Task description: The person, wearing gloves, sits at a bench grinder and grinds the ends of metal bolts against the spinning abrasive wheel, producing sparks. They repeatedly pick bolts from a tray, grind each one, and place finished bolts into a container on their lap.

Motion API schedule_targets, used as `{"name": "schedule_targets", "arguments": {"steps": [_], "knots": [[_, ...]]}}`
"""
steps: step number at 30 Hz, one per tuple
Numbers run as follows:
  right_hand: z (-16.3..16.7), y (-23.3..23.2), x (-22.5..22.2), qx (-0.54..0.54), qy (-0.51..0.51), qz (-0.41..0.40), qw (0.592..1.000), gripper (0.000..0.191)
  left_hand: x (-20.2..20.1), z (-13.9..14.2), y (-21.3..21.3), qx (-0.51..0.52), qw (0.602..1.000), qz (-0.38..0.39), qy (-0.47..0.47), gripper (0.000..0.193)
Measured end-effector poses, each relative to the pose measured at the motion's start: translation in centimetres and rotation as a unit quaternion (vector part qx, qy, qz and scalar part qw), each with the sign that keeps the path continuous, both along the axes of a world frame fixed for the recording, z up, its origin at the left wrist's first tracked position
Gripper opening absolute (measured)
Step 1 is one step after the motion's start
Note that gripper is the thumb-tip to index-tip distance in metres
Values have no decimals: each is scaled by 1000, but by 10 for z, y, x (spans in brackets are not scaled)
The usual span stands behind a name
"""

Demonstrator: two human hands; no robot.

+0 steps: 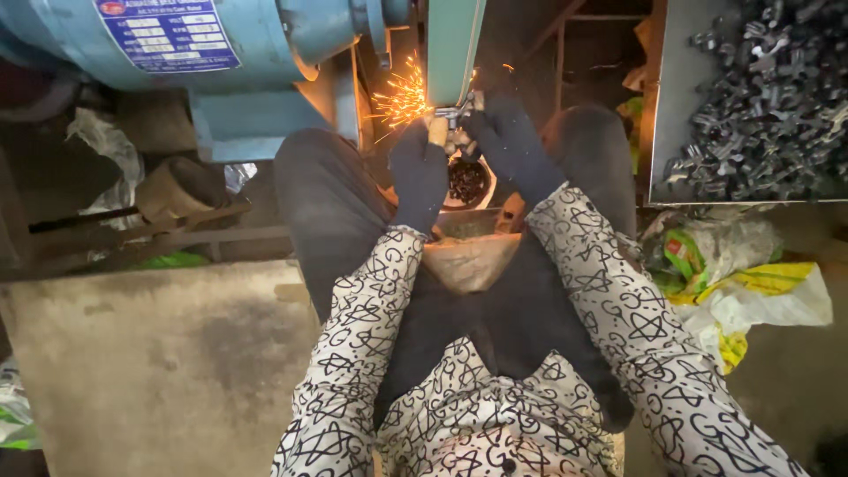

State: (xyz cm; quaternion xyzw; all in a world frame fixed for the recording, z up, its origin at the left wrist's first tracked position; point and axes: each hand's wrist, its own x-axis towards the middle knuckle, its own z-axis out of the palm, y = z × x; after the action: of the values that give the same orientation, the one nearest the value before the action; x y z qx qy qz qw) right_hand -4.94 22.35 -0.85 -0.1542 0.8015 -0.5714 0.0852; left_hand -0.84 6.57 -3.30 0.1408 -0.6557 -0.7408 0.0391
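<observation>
I find both hands gloved in dark fabric and raised together at the grinding belt (452, 49), which runs down from the blue motor housing (203, 44). My left hand (419, 172) is closed around a small metal part (449, 119), with what looks like a pale wooden holder showing at the fingertips; my right hand (512, 146) is closed on the same piece from the other side, steadying it. The part sits pressed against the lower end of the belt, and orange sparks (402, 95) fan out to the left of the contact point.

Directly below the hands, between the knees, stands a small bowl (466, 181) holding dark pieces (whether these are finished ones I cannot tell). To the right, a metal tray (661, 106) carries a large heap of dark metal parts (764, 97), well apart from the belt.

In my judgement, one piece is mid-grind, and if the tray holds the unworked stock, most of the batch remains. Crumpled plastic bags (751, 291) lie on the floor at right.
</observation>
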Motion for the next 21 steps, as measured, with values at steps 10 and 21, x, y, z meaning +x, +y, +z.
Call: {"name": "schedule_targets", "arguments": {"steps": [10,21], "knots": [[12,9,16,-161,-229,-60,958,13,0,-4,2,-324,945,-46,27,29],[50,9,39,-147,-224,49,962,25,29,42,-22,-86,991,-94,39,25]]}}
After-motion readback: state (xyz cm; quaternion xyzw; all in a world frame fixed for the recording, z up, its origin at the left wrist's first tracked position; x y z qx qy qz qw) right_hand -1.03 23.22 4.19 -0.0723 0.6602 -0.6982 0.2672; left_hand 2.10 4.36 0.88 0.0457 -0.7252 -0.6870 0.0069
